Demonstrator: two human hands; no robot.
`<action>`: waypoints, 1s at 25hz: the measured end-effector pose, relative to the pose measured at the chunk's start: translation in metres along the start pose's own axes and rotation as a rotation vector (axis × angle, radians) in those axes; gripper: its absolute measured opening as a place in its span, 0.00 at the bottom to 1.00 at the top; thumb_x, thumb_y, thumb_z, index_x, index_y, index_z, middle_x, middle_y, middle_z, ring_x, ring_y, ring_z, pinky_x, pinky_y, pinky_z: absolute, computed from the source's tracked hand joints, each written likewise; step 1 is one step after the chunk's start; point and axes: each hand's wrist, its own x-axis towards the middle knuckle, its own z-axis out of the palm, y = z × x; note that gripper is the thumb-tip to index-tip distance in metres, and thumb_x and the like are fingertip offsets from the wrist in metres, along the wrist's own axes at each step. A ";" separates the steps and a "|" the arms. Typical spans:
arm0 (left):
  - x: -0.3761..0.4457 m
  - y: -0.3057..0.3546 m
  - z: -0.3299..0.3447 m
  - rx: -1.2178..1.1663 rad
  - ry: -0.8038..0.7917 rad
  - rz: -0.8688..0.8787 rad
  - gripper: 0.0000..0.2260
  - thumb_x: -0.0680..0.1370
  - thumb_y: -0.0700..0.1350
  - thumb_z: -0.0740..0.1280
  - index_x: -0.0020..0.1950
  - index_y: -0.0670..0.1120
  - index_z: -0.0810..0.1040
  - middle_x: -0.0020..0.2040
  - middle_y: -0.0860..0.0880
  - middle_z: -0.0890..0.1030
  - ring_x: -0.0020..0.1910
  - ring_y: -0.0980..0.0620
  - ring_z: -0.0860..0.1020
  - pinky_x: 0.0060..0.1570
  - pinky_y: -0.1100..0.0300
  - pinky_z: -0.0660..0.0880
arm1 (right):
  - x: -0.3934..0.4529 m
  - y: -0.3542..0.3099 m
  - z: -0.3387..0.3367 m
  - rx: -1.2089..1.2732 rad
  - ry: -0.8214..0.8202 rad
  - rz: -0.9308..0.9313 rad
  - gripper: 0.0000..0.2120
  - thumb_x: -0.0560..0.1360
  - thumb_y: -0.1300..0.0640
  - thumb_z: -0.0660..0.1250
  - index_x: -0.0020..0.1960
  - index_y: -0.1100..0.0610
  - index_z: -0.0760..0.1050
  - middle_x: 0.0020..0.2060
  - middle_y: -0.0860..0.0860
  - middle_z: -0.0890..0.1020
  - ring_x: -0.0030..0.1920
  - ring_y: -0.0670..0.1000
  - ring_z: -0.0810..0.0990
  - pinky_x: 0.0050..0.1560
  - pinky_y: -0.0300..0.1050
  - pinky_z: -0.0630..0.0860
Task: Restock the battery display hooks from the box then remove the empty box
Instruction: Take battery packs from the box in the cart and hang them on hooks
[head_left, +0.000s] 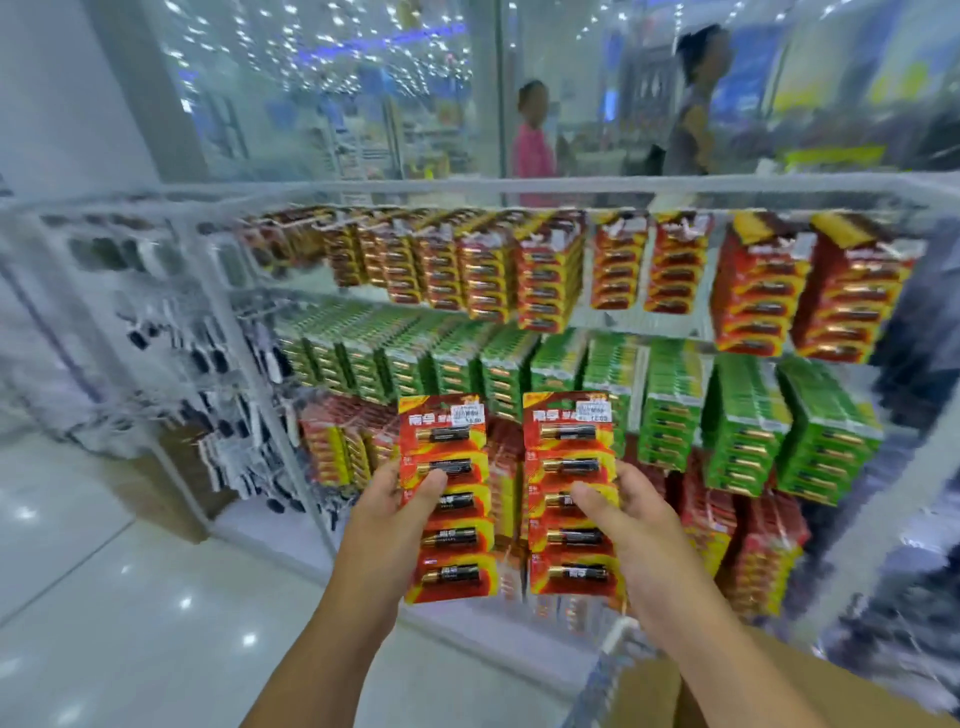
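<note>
My left hand grips a red strip of carded batteries upright, thumb across its front. Beside it, my right hand holds a second red battery strip the same way. Both strips hang in front of the white wire display rack, level with its lower rows. The rack's hooks carry red packs on top, green packs in the middle and more red packs below. A brown cardboard box shows at the bottom right, under my right forearm.
A neighbouring rack with dark small goods stands to the left. Glossy white floor tiles spread at lower left. Behind the glass wall stand two people. A white handle sticks up near the box.
</note>
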 end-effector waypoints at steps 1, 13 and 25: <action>0.009 0.006 -0.017 -0.006 0.001 0.019 0.07 0.83 0.48 0.68 0.61 0.51 0.80 0.48 0.49 0.89 0.45 0.48 0.88 0.38 0.55 0.83 | 0.009 -0.001 0.020 0.000 -0.015 -0.012 0.12 0.79 0.54 0.72 0.62 0.49 0.79 0.53 0.50 0.88 0.53 0.55 0.88 0.57 0.65 0.82; 0.197 0.073 -0.187 -0.008 -0.144 0.083 0.07 0.83 0.50 0.68 0.60 0.54 0.80 0.49 0.52 0.89 0.46 0.49 0.88 0.44 0.48 0.85 | 0.123 -0.023 0.257 0.031 0.126 -0.159 0.11 0.78 0.46 0.71 0.60 0.42 0.79 0.50 0.41 0.88 0.50 0.45 0.87 0.51 0.49 0.83; 0.361 0.089 -0.150 -0.055 -0.203 0.111 0.06 0.83 0.52 0.67 0.59 0.57 0.79 0.48 0.56 0.88 0.45 0.54 0.88 0.38 0.56 0.84 | 0.266 -0.057 0.284 0.003 0.235 -0.210 0.02 0.82 0.49 0.67 0.54 0.43 0.78 0.34 0.29 0.83 0.33 0.28 0.79 0.29 0.28 0.74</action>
